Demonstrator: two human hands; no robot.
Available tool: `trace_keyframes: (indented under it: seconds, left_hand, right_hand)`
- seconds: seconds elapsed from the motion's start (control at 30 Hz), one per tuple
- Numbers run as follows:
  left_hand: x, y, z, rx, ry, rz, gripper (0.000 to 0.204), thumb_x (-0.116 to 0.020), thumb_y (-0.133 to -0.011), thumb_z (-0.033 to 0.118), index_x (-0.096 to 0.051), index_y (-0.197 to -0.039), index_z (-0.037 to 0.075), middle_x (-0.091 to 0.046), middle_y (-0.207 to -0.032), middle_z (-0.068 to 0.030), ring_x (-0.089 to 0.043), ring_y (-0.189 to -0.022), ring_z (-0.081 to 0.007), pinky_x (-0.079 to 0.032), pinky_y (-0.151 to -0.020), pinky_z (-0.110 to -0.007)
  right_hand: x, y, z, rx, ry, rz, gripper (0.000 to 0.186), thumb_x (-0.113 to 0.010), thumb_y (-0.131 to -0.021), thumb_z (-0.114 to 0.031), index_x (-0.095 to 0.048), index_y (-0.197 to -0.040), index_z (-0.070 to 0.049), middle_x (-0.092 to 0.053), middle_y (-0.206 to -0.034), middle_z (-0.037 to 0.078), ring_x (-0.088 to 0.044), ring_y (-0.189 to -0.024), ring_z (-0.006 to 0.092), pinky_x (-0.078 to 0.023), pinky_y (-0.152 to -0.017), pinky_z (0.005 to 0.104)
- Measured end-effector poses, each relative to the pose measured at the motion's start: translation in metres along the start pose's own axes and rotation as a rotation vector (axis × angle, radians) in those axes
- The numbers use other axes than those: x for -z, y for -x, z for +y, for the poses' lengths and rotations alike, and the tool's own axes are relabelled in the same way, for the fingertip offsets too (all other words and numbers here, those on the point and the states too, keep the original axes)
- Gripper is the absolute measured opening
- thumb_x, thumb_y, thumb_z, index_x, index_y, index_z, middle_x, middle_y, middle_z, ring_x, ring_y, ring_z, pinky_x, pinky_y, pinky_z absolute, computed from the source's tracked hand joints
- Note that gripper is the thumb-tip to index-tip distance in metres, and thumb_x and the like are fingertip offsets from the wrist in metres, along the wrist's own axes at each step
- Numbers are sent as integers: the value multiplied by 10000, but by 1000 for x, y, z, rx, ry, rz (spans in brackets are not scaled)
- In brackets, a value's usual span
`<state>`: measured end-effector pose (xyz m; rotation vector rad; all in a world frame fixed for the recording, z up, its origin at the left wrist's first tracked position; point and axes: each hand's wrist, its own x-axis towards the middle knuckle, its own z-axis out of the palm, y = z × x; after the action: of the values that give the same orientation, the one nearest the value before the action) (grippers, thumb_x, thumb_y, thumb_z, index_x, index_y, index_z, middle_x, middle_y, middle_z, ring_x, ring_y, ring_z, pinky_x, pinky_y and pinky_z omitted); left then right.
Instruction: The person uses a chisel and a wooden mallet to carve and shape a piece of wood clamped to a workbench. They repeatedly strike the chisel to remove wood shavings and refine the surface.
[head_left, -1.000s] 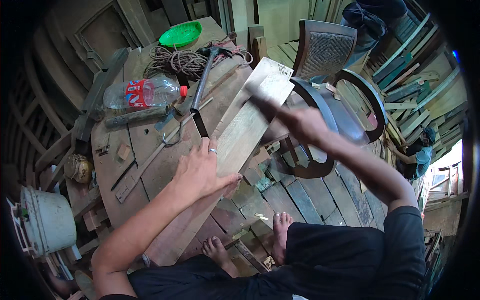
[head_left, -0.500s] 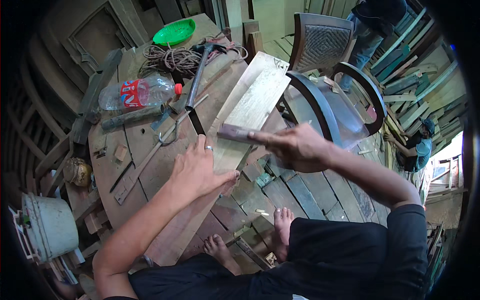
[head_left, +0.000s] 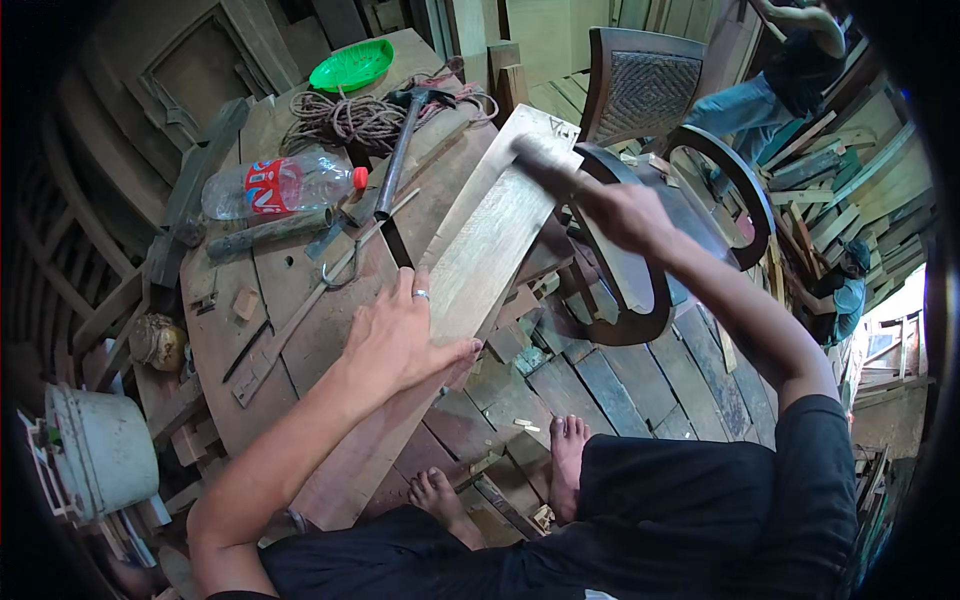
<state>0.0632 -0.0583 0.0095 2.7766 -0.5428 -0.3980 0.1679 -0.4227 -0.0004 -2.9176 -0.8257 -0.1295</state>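
A pale wooden board [head_left: 478, 245] slants across the worktable, its far end away from me. My left hand [head_left: 393, 328] grips the near part of the board, fingers at its left edge and thumb stretched over to its right edge; a ring is on one finger. Near the board's far end, my right hand [head_left: 625, 215] holds a dark brownish sanding block [head_left: 543, 168] against the top face. That block is smeared by motion, and its underside is hidden. Below the left hand, a longer plank [head_left: 375, 450] runs toward my lap.
Left of the board lie a hammer [head_left: 402, 150], coiled rope [head_left: 340, 122], a plastic bottle [head_left: 285, 187], a hooked tool [head_left: 340, 268] and a green basket [head_left: 352, 65]. A chair [head_left: 645, 85] stands beyond. A bucket [head_left: 103, 450] sits left. Two people [head_left: 795, 80] are at the right.
My right hand has pushed the sanding block away from me along the board, from beside my left hand to the far end. The left hand stays put. The person at the back has shifted.
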Motion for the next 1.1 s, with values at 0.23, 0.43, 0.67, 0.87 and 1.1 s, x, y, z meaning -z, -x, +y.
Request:
trace_keyframes:
  seconds: [0.23,0.43,0.67,0.87,1.1]
  left_hand:
    - [2,4,-6,39,-36,-39,1126,-721,-799,720,-397,-1466,-128,-509,-1343,-277,-584,-1239,-470,-509,-995,-570]
    - [0,-3,3,13,-31,-18,1115,-724,-792,728,-417,-1442,-124,-496,-1347,-276,-567,-1260,-467,-507,-988,-588]
    - [4,5,-5,67,-35,-66,1136,-714,-795,735,-393,-1475,-116,-498,-1351,-281,-567,-1260,-474,-504,-995,-592]
    - [1,-1,1,23,-30,-12,1132,-718,-800,722,-389,-1485,-116,-492,-1365,-294,-574,-1247,-478,-502,-988,-595]
    - [0,4,-5,49,-27,-35,1107,-735,-803,693,-392,-1474,-118,-505,-1358,-272,-583,-1236,-466,-502,-980,-592]
  right_hand:
    - [-10,20,-81,297,-187,-129,741,-689,-905,-181,-440,-1562,-417,-719,-818,100,-661,-602,318,-543,-546,451]
    - [3,-18,13,-317,2,-48,363,-678,-904,-282,-673,-1266,-305,-756,-918,122,-728,-772,362,-583,-672,471]
    - [-2,5,-77,227,-104,-133,649,-649,-932,-223,-467,-1534,-384,-734,-856,150,-682,-639,373,-545,-572,479]
    - [-16,-15,-9,-262,-31,12,538,-648,-943,-309,-550,-1467,-380,-734,-839,136,-704,-702,378,-571,-631,507]
    - [-17,6,-63,198,-158,-51,650,-668,-911,-204,-498,-1515,-371,-706,-819,130,-674,-644,368,-533,-567,480]
